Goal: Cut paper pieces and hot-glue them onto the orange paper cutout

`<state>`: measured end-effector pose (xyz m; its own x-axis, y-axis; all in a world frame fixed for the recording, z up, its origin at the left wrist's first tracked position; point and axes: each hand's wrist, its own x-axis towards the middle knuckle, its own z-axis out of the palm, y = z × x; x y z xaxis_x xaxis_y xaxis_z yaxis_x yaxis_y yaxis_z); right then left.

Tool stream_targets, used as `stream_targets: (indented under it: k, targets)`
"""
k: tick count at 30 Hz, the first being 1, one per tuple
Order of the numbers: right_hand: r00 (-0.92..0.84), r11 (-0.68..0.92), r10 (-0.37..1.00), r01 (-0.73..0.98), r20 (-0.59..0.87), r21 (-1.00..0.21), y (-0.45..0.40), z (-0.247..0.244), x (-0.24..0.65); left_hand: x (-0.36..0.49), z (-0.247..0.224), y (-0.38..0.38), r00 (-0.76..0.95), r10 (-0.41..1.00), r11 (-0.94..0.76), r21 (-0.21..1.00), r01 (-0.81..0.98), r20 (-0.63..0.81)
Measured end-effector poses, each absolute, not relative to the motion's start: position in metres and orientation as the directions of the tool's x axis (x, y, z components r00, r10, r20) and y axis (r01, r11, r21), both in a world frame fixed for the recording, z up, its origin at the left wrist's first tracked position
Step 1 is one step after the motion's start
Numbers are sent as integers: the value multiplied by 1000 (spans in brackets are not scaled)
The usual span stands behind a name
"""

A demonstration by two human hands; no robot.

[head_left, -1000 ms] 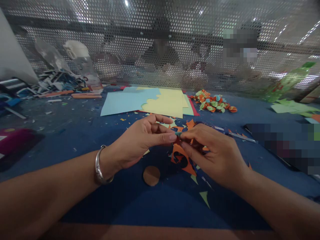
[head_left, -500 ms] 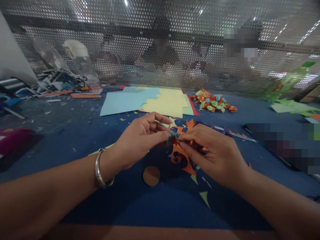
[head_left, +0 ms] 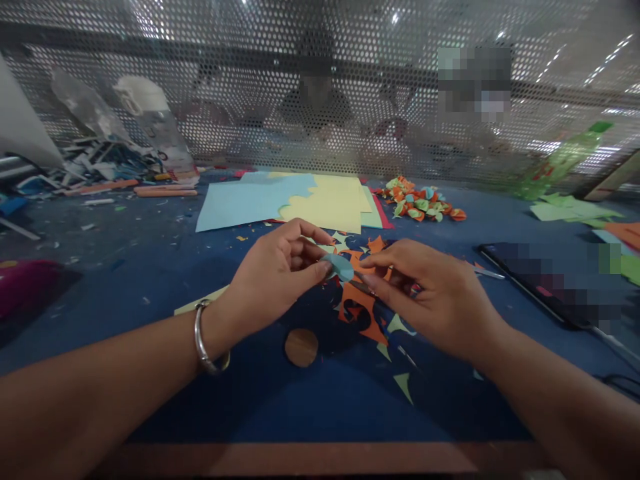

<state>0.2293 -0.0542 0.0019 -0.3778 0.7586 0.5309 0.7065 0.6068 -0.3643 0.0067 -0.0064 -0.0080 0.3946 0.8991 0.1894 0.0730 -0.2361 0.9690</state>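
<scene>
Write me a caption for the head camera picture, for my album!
A left hand pinches a small blue paper disc over orange paper scraps, right hand close by.

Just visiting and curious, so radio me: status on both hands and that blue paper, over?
Left hand: pinching blue paper disc. Right hand: close beside it, grip unclear. Orange paper scraps on the table below.

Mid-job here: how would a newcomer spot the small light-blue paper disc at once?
On the dark-blue tabletop, find the large pale-yellow paper sheet; nearer the camera is a bare left hand with a silver metal bangle. That hand pinches the small light-blue paper disc. Its round blue shape sets it apart from the jagged orange paper scraps below.
</scene>
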Motion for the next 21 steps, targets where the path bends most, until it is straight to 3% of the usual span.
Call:
stream_targets:
  k: [4,8,11,15,21]
  targets:
    - [-228,363,904,857,362,-367,-53,9,257,4,-9,-6,402,885,-295,951,92,235]
    - [-30,98,950,974,312,-203,-60,8,294,4,-11,-4,421,883,-261,963,72,207]
    - [110,-65,960,982,256,-178,-63,4,315,4,-13,-3,441,882,-222,972,83,164]
    - [176,-143,981,938,80,-317,-55,-6,326,4,-12,-2,444,885,-216,968,127,139]
    - [331,-261,943,653,-42,-711,-44,-15,330,3,-11,-1,452,884,-195,973,123,120]
